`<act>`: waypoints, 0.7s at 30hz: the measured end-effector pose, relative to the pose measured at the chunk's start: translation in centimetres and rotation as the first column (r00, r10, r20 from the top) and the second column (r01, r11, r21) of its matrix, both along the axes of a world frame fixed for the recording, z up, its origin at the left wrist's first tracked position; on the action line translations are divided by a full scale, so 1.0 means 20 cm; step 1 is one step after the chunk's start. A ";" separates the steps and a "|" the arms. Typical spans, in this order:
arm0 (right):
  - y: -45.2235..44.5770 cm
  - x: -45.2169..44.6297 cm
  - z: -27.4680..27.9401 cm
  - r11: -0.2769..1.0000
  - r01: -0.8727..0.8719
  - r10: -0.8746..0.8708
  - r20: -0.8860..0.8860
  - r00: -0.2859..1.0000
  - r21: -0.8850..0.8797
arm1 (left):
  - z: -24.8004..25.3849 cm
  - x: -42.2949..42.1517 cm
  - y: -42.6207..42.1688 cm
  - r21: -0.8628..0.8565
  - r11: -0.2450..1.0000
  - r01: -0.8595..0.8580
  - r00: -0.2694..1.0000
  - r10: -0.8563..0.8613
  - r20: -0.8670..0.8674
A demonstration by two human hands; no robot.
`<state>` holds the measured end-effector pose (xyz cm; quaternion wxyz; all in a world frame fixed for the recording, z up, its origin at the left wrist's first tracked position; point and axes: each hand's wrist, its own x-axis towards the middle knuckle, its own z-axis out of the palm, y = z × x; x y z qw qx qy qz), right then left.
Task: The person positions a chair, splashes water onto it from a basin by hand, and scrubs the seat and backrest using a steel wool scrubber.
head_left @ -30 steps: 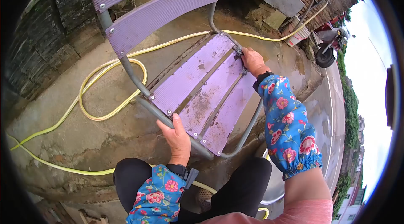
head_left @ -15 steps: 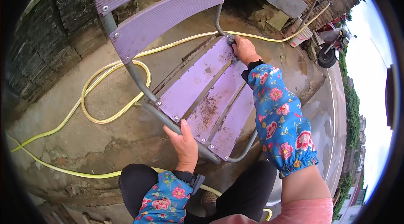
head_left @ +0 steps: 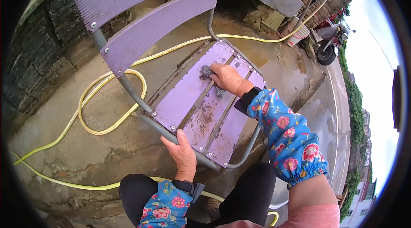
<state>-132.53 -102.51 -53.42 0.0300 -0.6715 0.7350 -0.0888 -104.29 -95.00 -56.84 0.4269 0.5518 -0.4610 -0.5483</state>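
A chair with purple ribbed slats (head_left: pixel 182 93) on a grey metal frame (head_left: pixel 138 97) stands tilted in front of me. My right hand (head_left: pixel 231 79) is closed on a grey steel wool scourer (head_left: pixel 207 72), pressed against the seat near its middle. Bits of the scourer show on both sides of the fingers. Brown dirt (head_left: pixel 204 118) speckles the middle slat and the slat nearest me. My left hand (head_left: pixel 183 156) grips the seat's side tube at the near left, thumb on top; its other fingers are partly hidden under the tube.
A yellow hose (head_left: pixel 112 118) loops over the wet concrete left of the chair and runs behind it. A stone block wall (head_left: pixel 55 63) rises at the left. At the back right are a white bucket (head_left: pixel 298 35) and a parked motorbike (head_left: pixel 327 50).
My right hand has slid the scourer from the seat's far rear corner toward the middle of the slats. My left hand keeps its hold on the tube. The view has shifted slightly.
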 end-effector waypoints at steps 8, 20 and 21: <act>-0.27 -0.32 0.02 0.932 0.344 -0.357 -0.122 0.926 -0.119 | 0.00 0.01 0.01 -0.002 1.000 0.014 1.000 -0.014 -0.023; -0.31 -0.37 0.03 0.937 0.323 -0.339 -0.119 0.933 -0.133 | -0.01 0.00 -0.01 -0.009 1.000 0.012 0.999 -0.013 -0.040; -0.25 -0.30 0.00 0.958 0.262 -0.271 -0.074 0.960 -0.114 | -0.01 0.00 -0.02 -0.008 1.000 0.011 0.998 -0.012 -0.056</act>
